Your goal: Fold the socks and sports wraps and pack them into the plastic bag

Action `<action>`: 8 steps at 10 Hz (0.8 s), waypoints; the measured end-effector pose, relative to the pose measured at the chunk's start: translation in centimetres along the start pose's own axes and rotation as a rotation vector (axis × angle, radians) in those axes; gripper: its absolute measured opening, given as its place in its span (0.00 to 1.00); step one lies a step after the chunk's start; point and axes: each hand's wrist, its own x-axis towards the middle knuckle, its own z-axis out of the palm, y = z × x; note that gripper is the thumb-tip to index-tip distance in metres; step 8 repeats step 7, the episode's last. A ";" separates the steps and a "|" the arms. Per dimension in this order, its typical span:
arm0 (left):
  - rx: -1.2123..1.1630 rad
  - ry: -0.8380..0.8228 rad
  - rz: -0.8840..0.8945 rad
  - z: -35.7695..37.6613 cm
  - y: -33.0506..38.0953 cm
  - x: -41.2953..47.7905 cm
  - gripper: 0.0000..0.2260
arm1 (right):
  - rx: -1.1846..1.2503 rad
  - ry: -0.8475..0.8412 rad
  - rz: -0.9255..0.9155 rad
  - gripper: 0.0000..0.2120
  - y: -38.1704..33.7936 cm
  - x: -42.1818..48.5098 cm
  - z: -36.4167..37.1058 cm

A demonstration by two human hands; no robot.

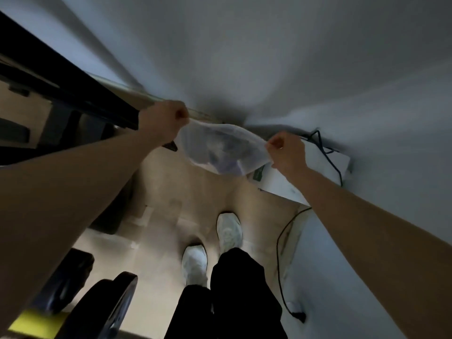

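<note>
Both hands hold the bag stretched in mid-air over the floor — left hand and right hand each pinch an end. Dark and pale items show inside, blurred; packing looks nearly done — perhaps only closing remains.

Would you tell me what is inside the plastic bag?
The plastic bag, held between left hand and right hand, shows dark and pale bunched shapes through its film; what they are is too blurred to tell.
</note>
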 end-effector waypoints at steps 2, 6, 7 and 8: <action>0.082 0.076 0.029 3.3 2.1 5.0 0.13 | -0.036 0.089 0.030 0.12 0.1 4.5 1.1; -0.305 0.036 0.015 3.4 3.0 -6.6 0.14 | -0.070 0.012 -0.051 0.08 -0.1 -3.8 0.1; -0.461 -0.042 -0.127 1.9 3.0 -11.5 0.12 | -0.041 -0.185 -0.056 0.07 -0.9 -7.9 -0.6; -0.461 -0.042 -0.127 1.9 3.0 -11.5 0.12 | -0.041 -0.185 -0.056 0.07 -0.9 -7.9 -0.6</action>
